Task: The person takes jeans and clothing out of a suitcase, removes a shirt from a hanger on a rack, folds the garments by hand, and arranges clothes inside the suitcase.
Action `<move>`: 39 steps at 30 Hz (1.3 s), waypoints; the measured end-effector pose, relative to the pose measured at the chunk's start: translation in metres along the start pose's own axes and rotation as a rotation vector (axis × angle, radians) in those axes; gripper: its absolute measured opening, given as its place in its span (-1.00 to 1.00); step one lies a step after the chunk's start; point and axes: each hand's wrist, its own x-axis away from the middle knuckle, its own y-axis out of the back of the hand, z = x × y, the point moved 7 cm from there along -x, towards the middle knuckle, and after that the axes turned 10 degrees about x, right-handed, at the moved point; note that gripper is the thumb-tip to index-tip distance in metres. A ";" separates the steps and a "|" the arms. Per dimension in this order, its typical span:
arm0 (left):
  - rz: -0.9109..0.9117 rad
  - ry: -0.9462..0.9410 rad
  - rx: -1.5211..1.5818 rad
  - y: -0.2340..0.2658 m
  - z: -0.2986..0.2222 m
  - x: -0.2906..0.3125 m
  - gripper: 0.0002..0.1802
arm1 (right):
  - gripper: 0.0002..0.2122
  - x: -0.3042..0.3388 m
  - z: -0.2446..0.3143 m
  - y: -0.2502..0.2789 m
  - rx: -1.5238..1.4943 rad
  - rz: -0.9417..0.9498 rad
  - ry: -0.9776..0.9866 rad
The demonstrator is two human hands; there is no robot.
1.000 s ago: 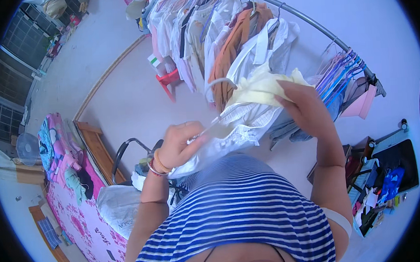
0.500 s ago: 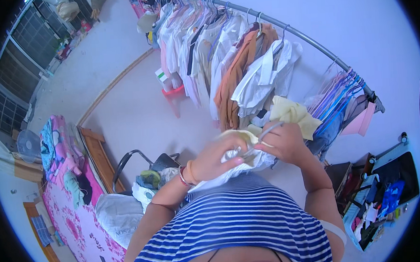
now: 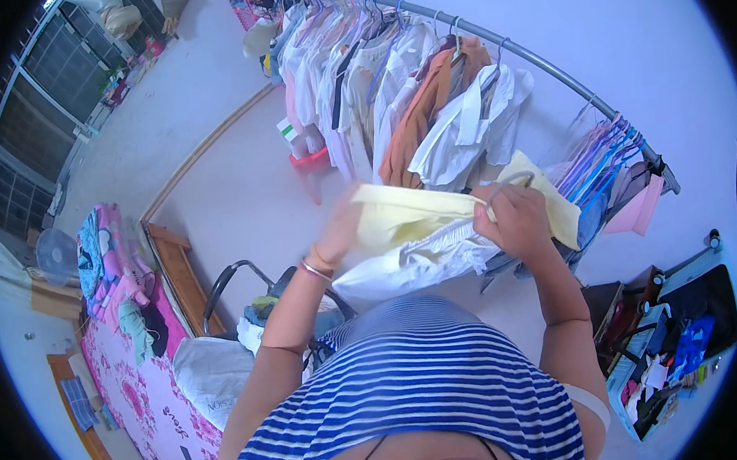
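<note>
Stretched between my hands is a pale yellow garment, its straight edge taut. A white cloth with a gathered band hangs just beneath it; I cannot tell if they are one piece. My left hand, blurred by motion, grips the yellow edge's left end. Closed round the other end is my right hand, which also holds a grey hanger, mostly hidden by its fingers. More yellow cloth shows behind the right hand.
Ahead, a grey rail carries many clothes, including an orange shirt, with bare hangers at its right. A black-armed chair bears clothes. A pink flowered bed stands left, an open suitcase right.
My left hand has moved left and up, drawing the yellow garment out wide and flat from its bunched state. My right hand has shifted slightly right, still holding the hanger.
</note>
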 end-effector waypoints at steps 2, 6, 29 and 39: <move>-0.063 -0.059 -0.006 0.013 -0.048 -0.004 -0.68 | -0.91 -0.004 -0.003 -0.012 -0.006 0.056 -0.030; -0.096 0.060 -0.130 0.019 -0.123 -0.007 -0.63 | -0.91 -0.006 -0.011 -0.030 0.066 0.104 -0.091; -0.257 -0.198 -0.892 -0.014 -0.056 0.067 -0.84 | -0.87 -0.044 -0.032 -0.074 0.172 -0.279 -0.380; -0.401 -0.209 -0.881 -0.023 -0.106 0.049 -0.81 | -0.95 -0.031 0.012 -0.088 0.009 -0.029 -0.287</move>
